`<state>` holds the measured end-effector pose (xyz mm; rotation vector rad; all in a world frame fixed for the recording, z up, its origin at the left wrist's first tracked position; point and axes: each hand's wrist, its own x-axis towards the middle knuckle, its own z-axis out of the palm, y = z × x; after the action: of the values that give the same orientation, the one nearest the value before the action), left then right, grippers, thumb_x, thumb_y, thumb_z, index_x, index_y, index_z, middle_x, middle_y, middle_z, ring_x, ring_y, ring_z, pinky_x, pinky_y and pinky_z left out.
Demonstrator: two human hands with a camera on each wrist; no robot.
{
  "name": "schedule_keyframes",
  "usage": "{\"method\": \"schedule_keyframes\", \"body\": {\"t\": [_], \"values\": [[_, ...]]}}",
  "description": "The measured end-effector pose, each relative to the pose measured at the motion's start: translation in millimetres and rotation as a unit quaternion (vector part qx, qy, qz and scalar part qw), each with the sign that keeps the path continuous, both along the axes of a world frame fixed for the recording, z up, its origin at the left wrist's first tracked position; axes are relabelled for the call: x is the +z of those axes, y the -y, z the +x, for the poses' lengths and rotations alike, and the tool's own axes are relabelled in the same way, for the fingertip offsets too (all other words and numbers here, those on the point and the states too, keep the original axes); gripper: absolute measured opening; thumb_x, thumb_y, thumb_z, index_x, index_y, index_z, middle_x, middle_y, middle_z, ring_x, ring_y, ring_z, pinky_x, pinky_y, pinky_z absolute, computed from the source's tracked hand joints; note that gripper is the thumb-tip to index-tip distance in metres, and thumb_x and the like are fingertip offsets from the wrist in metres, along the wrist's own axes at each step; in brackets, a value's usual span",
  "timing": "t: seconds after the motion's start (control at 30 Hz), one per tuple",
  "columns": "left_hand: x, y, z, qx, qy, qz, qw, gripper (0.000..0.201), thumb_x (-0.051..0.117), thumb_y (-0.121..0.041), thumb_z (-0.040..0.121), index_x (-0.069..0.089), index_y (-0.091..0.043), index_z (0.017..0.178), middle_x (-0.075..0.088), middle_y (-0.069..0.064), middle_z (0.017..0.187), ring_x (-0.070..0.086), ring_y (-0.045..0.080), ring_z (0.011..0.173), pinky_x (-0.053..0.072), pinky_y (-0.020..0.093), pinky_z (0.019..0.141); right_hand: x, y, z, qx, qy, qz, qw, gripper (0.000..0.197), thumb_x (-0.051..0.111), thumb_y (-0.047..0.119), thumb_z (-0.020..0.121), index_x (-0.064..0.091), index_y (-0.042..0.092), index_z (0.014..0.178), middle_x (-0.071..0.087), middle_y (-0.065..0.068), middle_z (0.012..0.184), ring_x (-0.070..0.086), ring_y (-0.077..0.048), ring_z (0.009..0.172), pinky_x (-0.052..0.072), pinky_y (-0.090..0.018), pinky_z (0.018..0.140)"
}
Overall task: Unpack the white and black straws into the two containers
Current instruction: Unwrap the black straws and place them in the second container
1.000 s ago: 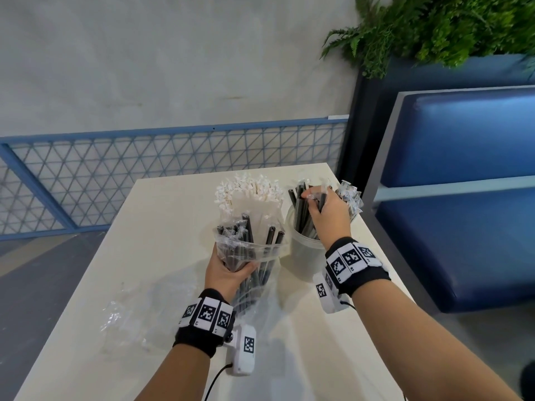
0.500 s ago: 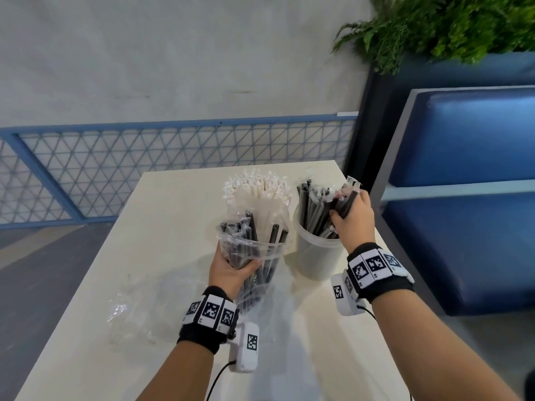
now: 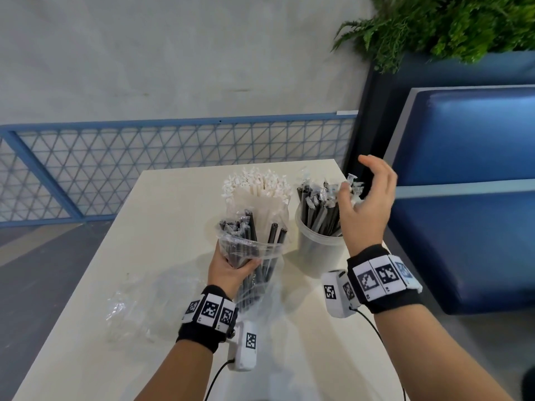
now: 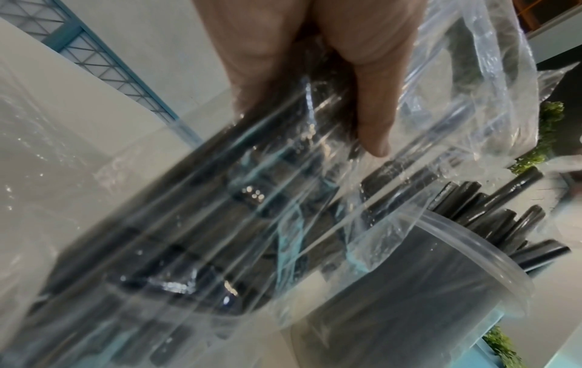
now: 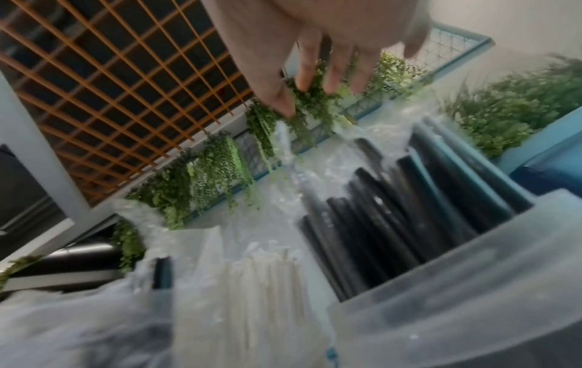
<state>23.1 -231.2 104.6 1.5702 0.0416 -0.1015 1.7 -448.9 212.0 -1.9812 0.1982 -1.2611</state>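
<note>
My left hand [image 3: 228, 267] grips a clear plastic bag of black straws [image 3: 252, 241], held upright above the table; in the left wrist view its fingers [image 4: 371, 119] curl round the bag [image 4: 252, 199]. Behind the bag stands a container of white straws [image 3: 257, 188]. To its right a translucent container [image 3: 315, 253] holds wrapped black straws [image 3: 318, 209]. My right hand [image 3: 367, 204] hovers above that container's right side, fingers spread and empty; in the right wrist view the fingers [image 5: 315, 69] hang over the black straws [image 5: 393, 211].
An empty crumpled clear bag [image 3: 130, 305] lies on the cream table [image 3: 173, 215] at the left. A blue bench [image 3: 469, 198] stands close on the right, a planter with greenery [image 3: 448, 24] behind it, and a blue mesh railing [image 3: 144, 163] beyond the table's far edge.
My right hand let go of the black straws in the right container and lifted up and to the right with fingers spread. The left hand kept holding the bag.
</note>
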Motion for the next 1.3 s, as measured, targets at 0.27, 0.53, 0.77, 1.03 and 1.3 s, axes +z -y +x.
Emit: {"method": "schedule_keyframes", "body": {"t": [0.27,0.53,0.77,1.03,1.3], "values": [[-1.4,-3.9,-0.5,-0.015,0.014,-0.013,1.000,0.093,0.090,-0.038,0.042,0.053,-0.011,0.123,0.066,0.007,0.117,0.060,0.024,0.113,0.047,0.046,0.099,-37.6,-53.4,-19.9,0.252,-0.154,-0.070,0.953,0.022,0.060,0.014,0.086,0.061,0.013,0.108,0.058,0.007,0.100,0.054,-0.001,0.088,0.045,-0.010,0.082],[-2.6,-10.2,-6.1,-0.071,0.028,0.005,0.997,0.057,0.078,0.003,0.064,0.054,-0.004,0.115,0.068,0.003,0.101,0.068,0.005,0.088,0.053,0.012,0.070,-56.1,-69.7,-15.1,0.332,-0.290,-0.021,0.897,0.054,0.070,0.023,0.081,0.050,0.014,0.130,0.059,0.001,0.117,0.054,-0.004,0.099,0.041,-0.008,0.086],[-4.3,-17.3,-6.1,-0.142,0.031,0.046,0.988,0.047,0.073,0.014,0.065,0.061,-0.014,0.101,0.073,-0.006,0.086,0.070,0.004,0.084,0.054,0.019,0.072,-55.4,-76.3,-5.6,0.372,-0.322,-0.010,0.871,0.071,0.082,0.025,0.066,0.048,0.017,0.128,0.058,0.004,0.120,0.054,-0.007,0.108,0.048,-0.025,0.092],[-7.7,-25.7,-6.8,-0.158,0.018,0.084,0.984,0.045,0.078,0.008,0.064,0.064,-0.013,0.101,0.074,-0.014,0.080,0.069,0.000,0.083,0.052,0.015,0.070,-63.7,-86.6,-9.1,0.408,-0.307,0.052,0.858,0.047,0.081,0.015,0.068,0.054,0.022,0.106,0.060,0.015,0.094,0.059,-0.002,0.091,0.045,-0.007,0.080],[-6.9,-21.0,2.1,-0.156,0.004,0.173,0.972,0.037,0.080,-0.004,0.065,0.062,-0.013,0.095,0.068,0.009,0.094,0.066,0.025,0.094,0.055,0.027,0.081,-69.1,-94.8,-11.6,0.353,-0.306,0.051,0.883,0.058,0.085,0.026,0.063,0.056,0.012,0.112,0.064,0.002,0.098,0.061,-0.013,0.092,0.048,-0.022,0.082]]}}
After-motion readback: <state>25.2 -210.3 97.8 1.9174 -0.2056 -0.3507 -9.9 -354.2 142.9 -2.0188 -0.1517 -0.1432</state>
